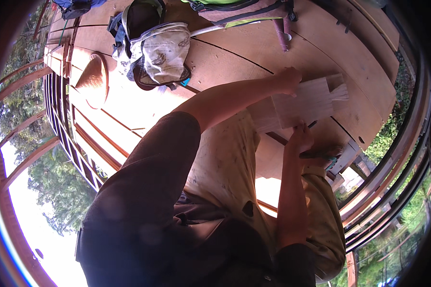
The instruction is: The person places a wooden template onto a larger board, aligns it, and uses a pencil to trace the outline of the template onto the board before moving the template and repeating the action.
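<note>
A pale, thin rectangular sheet with faint streaks like wood grain or fine strips lies over other pale flat pieces, low above the planks. Its exact kind is hard to tell. My left hand reaches across to its far edge, fingers closed on it near the upper left corner. At the near edge, my right hand pinches the sheet between thumb and fingers. To the right, a narrower strip-like piece sticks out past the sheet. Parts of the lower layers are hidden beneath it.
Wide wooden planks form the floor. Farther left lie a conical woven hat and a pale patterned bag. A green and mauve bag and a maroon tube are at the far side. Railings edge the platform.
</note>
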`<move>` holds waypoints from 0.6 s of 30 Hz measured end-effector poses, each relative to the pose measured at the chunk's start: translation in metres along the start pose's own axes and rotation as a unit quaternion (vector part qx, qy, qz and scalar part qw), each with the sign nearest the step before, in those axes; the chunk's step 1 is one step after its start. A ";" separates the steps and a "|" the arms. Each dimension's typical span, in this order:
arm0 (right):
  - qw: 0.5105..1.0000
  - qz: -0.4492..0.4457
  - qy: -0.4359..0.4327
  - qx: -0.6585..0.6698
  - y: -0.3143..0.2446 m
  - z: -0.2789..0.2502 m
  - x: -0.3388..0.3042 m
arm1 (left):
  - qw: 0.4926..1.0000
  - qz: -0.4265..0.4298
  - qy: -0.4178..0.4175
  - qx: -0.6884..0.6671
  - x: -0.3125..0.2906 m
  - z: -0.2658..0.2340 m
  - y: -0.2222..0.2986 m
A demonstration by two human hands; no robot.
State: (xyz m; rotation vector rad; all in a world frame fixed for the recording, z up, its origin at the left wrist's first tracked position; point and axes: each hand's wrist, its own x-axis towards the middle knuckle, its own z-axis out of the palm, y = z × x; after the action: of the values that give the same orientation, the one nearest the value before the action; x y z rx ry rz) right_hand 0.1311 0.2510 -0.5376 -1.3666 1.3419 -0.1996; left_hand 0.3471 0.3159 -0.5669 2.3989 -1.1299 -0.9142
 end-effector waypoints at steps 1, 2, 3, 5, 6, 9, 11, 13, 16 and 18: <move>1.000 -0.002 -0.003 0.000 0.000 0.000 0.000 | 1.000 0.002 0.000 0.003 -0.001 0.000 0.001; 1.000 -0.004 -0.003 -0.001 0.001 0.000 0.002 | 1.000 -0.016 -0.001 -0.009 -0.001 0.001 0.003; 1.000 -0.006 -0.004 -0.001 0.003 -0.001 0.002 | 0.999 -0.033 -0.002 -0.020 -0.001 0.002 0.004; 0.999 -0.026 -0.021 -0.021 0.005 -0.002 0.002 | 0.998 -0.056 -0.010 -0.037 -0.004 0.000 0.005; 0.998 -0.036 -0.029 -0.031 0.005 -0.002 0.002 | 0.997 -0.061 -0.016 -0.043 -0.005 -0.001 0.005; 0.999 -0.035 -0.016 -0.028 0.007 -0.005 0.005 | 0.995 -0.073 -0.022 -0.057 -0.006 -0.009 0.017; 1.000 -0.026 -0.002 -0.012 0.008 -0.004 0.002 | 0.995 -0.074 -0.014 -0.060 -0.011 -0.013 0.020; 1.000 -0.025 -0.001 -0.015 0.007 -0.001 -0.001 | 0.996 -0.073 0.001 -0.057 -0.019 -0.011 0.015; 0.999 -0.033 -0.008 -0.026 0.009 -0.003 0.000 | 0.995 -0.076 0.006 -0.057 -0.023 -0.015 0.021; 0.999 -0.034 -0.008 0.001 0.014 -0.002 0.000 | 0.995 -0.082 0.011 -0.053 -0.025 -0.014 0.022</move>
State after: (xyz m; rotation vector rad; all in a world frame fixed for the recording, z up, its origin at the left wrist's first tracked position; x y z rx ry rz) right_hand 0.1219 0.2543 -0.5475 -1.4111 1.2817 -0.2352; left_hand 0.3323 0.3224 -0.5347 2.4368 -0.8628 -0.9699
